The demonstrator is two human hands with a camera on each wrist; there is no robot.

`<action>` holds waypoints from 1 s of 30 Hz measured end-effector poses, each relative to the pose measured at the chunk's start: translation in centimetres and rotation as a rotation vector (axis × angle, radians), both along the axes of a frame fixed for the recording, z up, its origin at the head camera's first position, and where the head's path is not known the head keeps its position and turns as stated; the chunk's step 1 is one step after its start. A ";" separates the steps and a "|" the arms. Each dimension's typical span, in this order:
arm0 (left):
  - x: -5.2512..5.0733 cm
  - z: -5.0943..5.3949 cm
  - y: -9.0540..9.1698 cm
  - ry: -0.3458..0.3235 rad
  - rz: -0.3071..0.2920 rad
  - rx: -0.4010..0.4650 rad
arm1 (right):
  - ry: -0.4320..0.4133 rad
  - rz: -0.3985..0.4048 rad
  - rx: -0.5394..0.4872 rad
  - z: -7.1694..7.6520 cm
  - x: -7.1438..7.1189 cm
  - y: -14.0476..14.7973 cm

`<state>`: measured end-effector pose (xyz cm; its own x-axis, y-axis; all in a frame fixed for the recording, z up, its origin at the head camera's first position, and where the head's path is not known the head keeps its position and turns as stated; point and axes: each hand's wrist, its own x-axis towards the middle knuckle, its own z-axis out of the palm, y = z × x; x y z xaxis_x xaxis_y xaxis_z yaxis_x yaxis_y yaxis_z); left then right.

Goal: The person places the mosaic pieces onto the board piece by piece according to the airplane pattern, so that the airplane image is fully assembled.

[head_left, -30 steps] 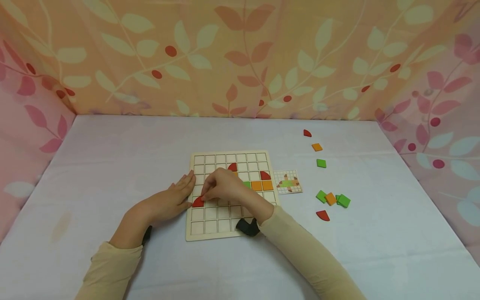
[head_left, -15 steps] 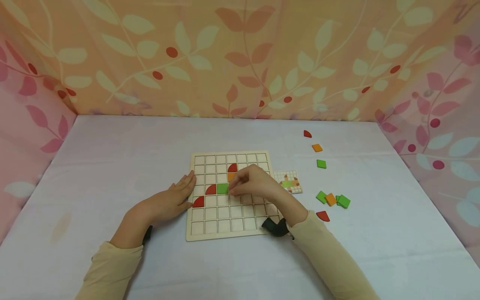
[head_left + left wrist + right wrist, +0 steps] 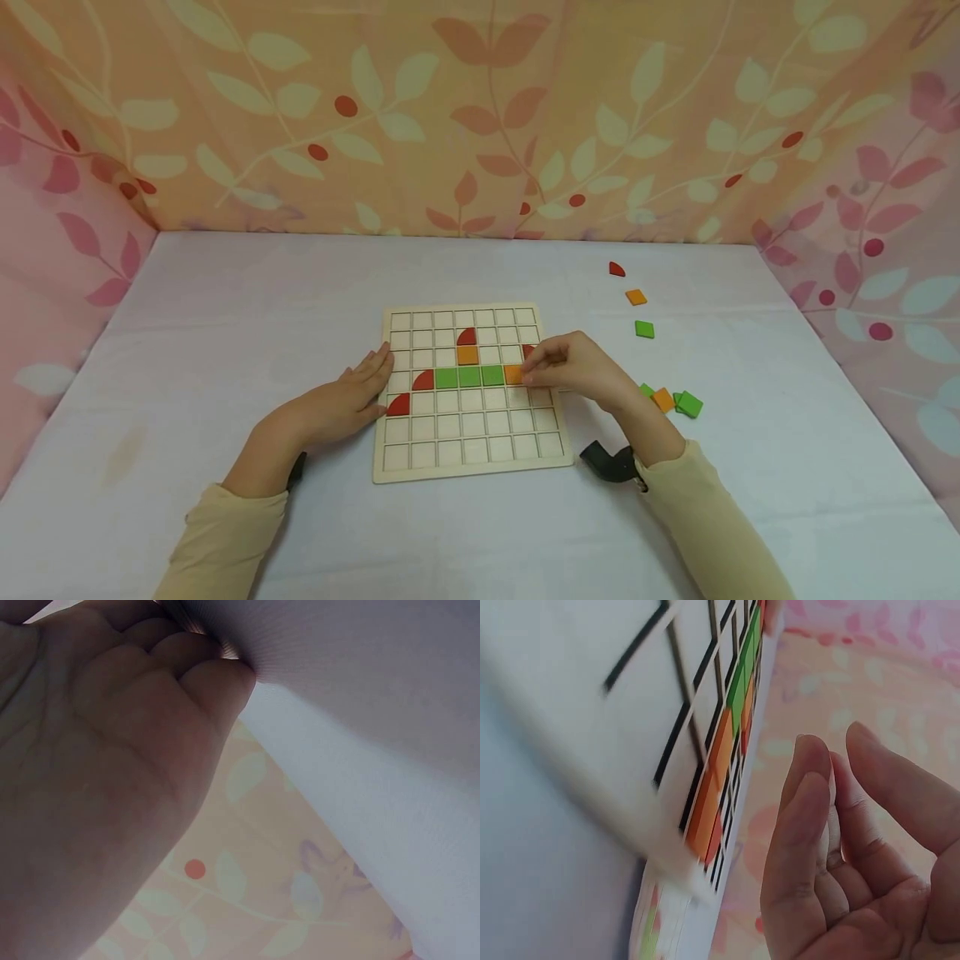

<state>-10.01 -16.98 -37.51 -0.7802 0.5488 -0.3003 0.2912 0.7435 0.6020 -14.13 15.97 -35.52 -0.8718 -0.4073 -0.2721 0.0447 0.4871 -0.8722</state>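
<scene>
A wooden grid board (image 3: 450, 454) lies on the white cloth. On it sit red quarter pieces (image 3: 423, 380), green squares (image 3: 469, 377) in a row, and an orange square (image 3: 467, 356) under another red piece. The left hand (image 3: 333, 410) lies flat with its fingertips at the board's left edge. Over the board's right edge hovers the right hand (image 3: 581, 371), partly hiding an orange square (image 3: 513, 374) and a red piece. In the right wrist view the right hand (image 3: 855, 855) has bent, relaxed fingers, a gap before the thumb, and nothing held.
Right of the board lie loose pieces: a red quarter (image 3: 617, 269), an orange square (image 3: 636, 297), a green square (image 3: 644, 329), and a small cluster of green (image 3: 689, 405) and orange (image 3: 663, 400) squares. A patterned curtain (image 3: 480, 117) stands behind. The right hand covers the pattern card.
From the red piece at the board's left edge, the right hand has moved right across the board, uncovering the row of green squares. That red piece stays there. The left hand has barely moved.
</scene>
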 end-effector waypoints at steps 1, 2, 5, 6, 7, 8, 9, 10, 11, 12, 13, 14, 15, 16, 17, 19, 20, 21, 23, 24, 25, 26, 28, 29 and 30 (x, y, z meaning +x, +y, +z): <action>0.0 0.0 0.0 -0.002 0.001 -0.002 | -0.001 -0.013 0.005 0.0 0.1 0.5; 0.0 0.0 0.1 -0.002 0.001 -0.004 | -0.004 -0.025 0.011 0.0 0.2 1.0; 0.0 0.0 0.1 -0.002 0.003 -0.011 | -0.016 -0.056 0.016 0.0 0.4 2.7; 0.0 0.0 0.1 0.000 0.003 -0.013 | -0.017 -0.067 0.019 0.0 0.5 3.2; 0.0 0.0 0.1 0.001 0.003 -0.016 | -0.013 -0.078 0.028 0.0 0.7 3.7; 0.0 0.0 0.1 0.003 0.004 -0.019 | -0.008 -0.089 0.040 0.0 0.8 4.3; 0.0 0.0 0.1 0.004 0.004 -0.020 | -0.005 -0.101 0.048 0.1 0.9 4.8; 0.0 0.0 0.1 0.006 0.004 -0.020 | -0.001 -0.112 0.056 0.1 1.0 5.3; 0.0 0.0 0.1 0.007 0.004 -0.020 | 0.002 -0.124 0.067 0.2 1.1 5.8; 0.0 0.0 0.1 0.009 0.004 -0.021 | 0.008 -0.134 0.080 0.2 1.2 6.3; 0.0 0.1 0.1 0.010 0.004 -0.020 | 0.016 -0.143 0.098 0.2 1.4 6.9; 0.0 0.1 0.1 0.011 0.004 -0.019 | 0.019 -0.151 0.110 0.3 1.5 7.4; 0.1 0.1 0.1 0.012 0.004 -0.018 | 0.021 -0.162 0.119 0.3 1.6 7.9; 0.1 0.1 0.1 0.012 0.003 -0.018 | 0.025 -0.172 0.129 0.2 1.7 8.4; 0.1 0.1 0.1 0.012 0.002 -0.019 | 0.030 -0.182 0.140 0.2 1.9 8.9; 0.0 0.0 0.1 0.015 0.001 -0.021 | 0.036 -0.199 0.150 0.1 2.1 10.0; 0.0 0.0 0.1 0.016 0.001 -0.022 | 0.038 -0.208 0.148 0.1 2.3 10.5; 0.0 0.0 0.1 0.016 0.001 -0.023 | 0.041 -0.215 0.144 0.1 2.5 11.1; 0.0 -0.1 0.1 0.015 0.002 -0.024 | 0.045 -0.223 0.134 0.0 2.8 12.2; 0.0 -0.1 0.1 0.014 0.003 -0.025 | 0.046 -0.225 0.130 0.0 2.9 12.7; 0.0 -0.1 0.1 0.012 0.004 -0.024 | 0.044 -0.228 0.120 0.0 3.1 13.3; 0.0 -0.1 0.1 0.010 0.005 -0.024 | 0.045 -0.230 0.110 0.0 3.2 13.8; 0.0 -0.1 0.1 0.007 0.006 -0.026 | 0.045 -0.236 0.103 -0.2 3.3 14.9; 0.0 -0.1 0.1 0.007 0.006 -0.027 | 0.044 -0.243 0.100 -0.3 3.4 15.5; 0.0 -0.2 0.1 0.008 0.006 -0.028 | 0.041 -0.253 0.099 -0.3 3.5 15.9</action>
<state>-10.02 -16.92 -37.70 -0.7858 0.5357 -0.3092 0.2916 0.7617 0.5787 -10.61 31.92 -35.84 -0.9535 -0.1484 -0.2624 0.1418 0.5474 -0.8248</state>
